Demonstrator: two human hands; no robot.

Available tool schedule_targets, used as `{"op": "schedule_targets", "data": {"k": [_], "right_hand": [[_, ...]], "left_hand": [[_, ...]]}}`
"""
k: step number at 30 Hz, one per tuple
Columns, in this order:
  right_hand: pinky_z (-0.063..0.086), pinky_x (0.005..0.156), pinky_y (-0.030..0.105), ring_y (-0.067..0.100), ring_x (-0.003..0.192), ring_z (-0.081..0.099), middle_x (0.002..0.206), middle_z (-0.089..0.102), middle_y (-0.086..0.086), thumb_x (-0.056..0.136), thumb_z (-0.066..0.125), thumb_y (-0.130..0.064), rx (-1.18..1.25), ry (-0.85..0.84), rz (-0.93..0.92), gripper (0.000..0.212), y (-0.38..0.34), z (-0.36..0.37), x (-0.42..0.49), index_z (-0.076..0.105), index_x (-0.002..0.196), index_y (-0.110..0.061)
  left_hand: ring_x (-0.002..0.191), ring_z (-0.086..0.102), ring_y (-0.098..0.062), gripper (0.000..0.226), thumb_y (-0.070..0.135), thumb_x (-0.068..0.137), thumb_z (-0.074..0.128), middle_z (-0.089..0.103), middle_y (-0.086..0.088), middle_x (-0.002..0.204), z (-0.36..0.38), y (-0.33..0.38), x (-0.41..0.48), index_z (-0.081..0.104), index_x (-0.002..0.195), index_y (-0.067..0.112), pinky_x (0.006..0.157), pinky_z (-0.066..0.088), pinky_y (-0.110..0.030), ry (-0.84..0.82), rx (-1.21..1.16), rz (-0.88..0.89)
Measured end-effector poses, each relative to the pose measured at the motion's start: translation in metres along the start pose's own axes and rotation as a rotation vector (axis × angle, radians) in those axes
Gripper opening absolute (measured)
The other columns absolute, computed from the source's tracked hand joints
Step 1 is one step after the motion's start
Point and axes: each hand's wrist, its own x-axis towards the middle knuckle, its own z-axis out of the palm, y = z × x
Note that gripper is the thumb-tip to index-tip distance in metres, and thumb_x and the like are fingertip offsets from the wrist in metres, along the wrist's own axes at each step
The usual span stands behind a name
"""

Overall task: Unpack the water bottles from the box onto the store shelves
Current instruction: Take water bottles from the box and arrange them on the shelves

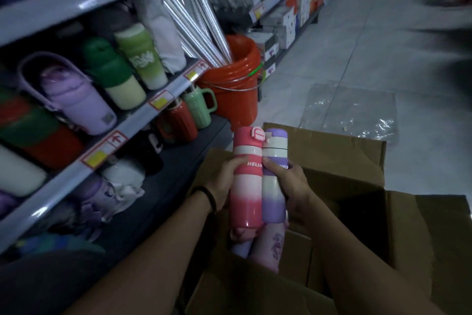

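Two bottles held upright over the open box (357,161).
The left hand (224,181) has its fingers (237,161) curled round the pink bottle (246,187), and the right hand (293,184) clamps the purple bottle (274,197). They are pressed side by side, probably to shelve as a pair on the shelves (143,110). More bottles seem to lie beneath.

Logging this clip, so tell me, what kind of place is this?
Probably a shop aisle: shelves lined with bottles, yellow price tags on the shelf edges, and an open cardboard box of stock.
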Motion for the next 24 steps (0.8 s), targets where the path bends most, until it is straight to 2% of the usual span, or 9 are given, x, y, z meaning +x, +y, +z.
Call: {"op": "schedule_targets", "data": {"k": [2,5,9,12,14,17,19,22,24], "right_hand": [[0.061,0.092,0.057,0.04,0.102,0.076,0.107,0.079,0.018,0.081,0.089,-0.024,-0.004,-0.033,-0.021,0.042,-0.01,0.015,-0.002,0.073,0.116,-0.006],[0.064,0.087,0.049,0.038,0.105,0.075,0.113,0.078,0.017,0.091,0.08,-0.018,0.002,-0.108,-0.106,0.034,-0.019,0.034,-0.002,0.07,0.122,-0.008],[0.061,0.088,0.048,0.04,0.105,0.074,0.114,0.077,0.022,0.096,0.074,-0.016,0.009,-0.143,-0.164,0.029,-0.028,0.069,0.004,0.071,0.122,-0.005],[0.06,0.089,0.049,0.038,0.098,0.074,0.113,0.076,0.026,0.099,0.065,-0.011,0.034,-0.196,-0.156,0.022,-0.034,0.094,0.005,0.073,0.118,-0.005],[0.059,0.092,0.052,0.042,0.1,0.073,0.113,0.076,0.026,0.097,0.067,-0.013,0.022,-0.241,-0.173,0.022,-0.032,0.105,0.007,0.074,0.117,-0.006],[0.06,0.092,0.059,0.046,0.103,0.073,0.107,0.078,0.023,0.085,0.086,-0.021,-0.118,-0.247,-0.233,0.037,-0.023,0.116,0.012,0.073,0.115,-0.004],[0.061,0.089,0.06,0.04,0.1,0.076,0.105,0.079,0.018,0.074,0.095,-0.03,-0.253,-0.229,-0.232,0.054,-0.012,0.12,0.015,0.071,0.115,-0.004],[0.063,0.085,0.056,0.026,0.093,0.078,0.102,0.079,0.008,0.053,0.102,-0.051,-0.411,-0.156,-0.168,0.083,0.007,0.126,0.021,0.066,0.116,-0.01],[0.063,0.085,0.053,0.023,0.093,0.078,0.102,0.079,0.007,0.056,0.1,-0.05,-0.459,-0.164,-0.162,0.079,0.013,0.132,0.026,0.065,0.115,-0.011]], "left_hand": [[0.099,0.07,-0.034,0.043,0.034,0.078,0.078,0.074,-0.023,0.116,-0.015,0.022,-0.007,0.077,0.111,0.008,0.096,0.055,-0.048,-0.041,0.012,-0.032],[0.103,0.071,-0.035,0.048,0.032,0.082,0.081,0.075,-0.02,0.119,-0.039,0.054,-0.016,0.073,0.122,0.007,0.1,0.054,-0.053,-0.089,0.155,-0.112],[0.108,0.073,-0.037,0.052,0.024,0.076,0.091,0.077,-0.017,0.114,-0.066,0.088,-0.024,0.073,0.121,0.005,0.091,0.06,-0.053,-0.145,0.365,-0.151],[0.113,0.072,-0.039,0.049,0.026,0.077,0.091,0.077,-0.016,0.114,-0.08,0.102,-0.026,0.074,0.121,0.01,0.099,0.055,-0.06,-0.168,0.442,-0.155],[0.106,0.075,-0.033,0.043,0.024,0.082,0.088,0.078,-0.012,0.114,-0.093,0.101,-0.024,0.074,0.121,0.013,0.094,0.06,-0.054,-0.184,0.408,-0.126],[0.084,0.077,-0.019,0.031,0.021,0.086,0.082,0.08,-0.007,0.103,-0.112,0.086,-0.022,0.075,0.116,0.015,0.065,0.062,-0.032,-0.131,0.295,-0.072],[0.093,0.077,-0.025,0.038,0.027,0.081,0.088,0.079,-0.011,0.108,-0.122,0.069,-0.016,0.076,0.115,0.013,0.075,0.063,-0.039,-0.075,0.239,-0.044],[0.11,0.072,-0.039,0.052,0.039,0.068,0.094,0.077,-0.017,0.114,-0.139,0.042,-0.004,0.078,0.112,0.017,0.098,0.056,-0.061,0.004,0.136,-0.041],[0.108,0.071,-0.041,0.054,0.037,0.065,0.089,0.076,-0.019,0.117,-0.15,0.031,0.0,0.078,0.114,0.018,0.099,0.054,-0.063,0.018,0.071,-0.08]]}}
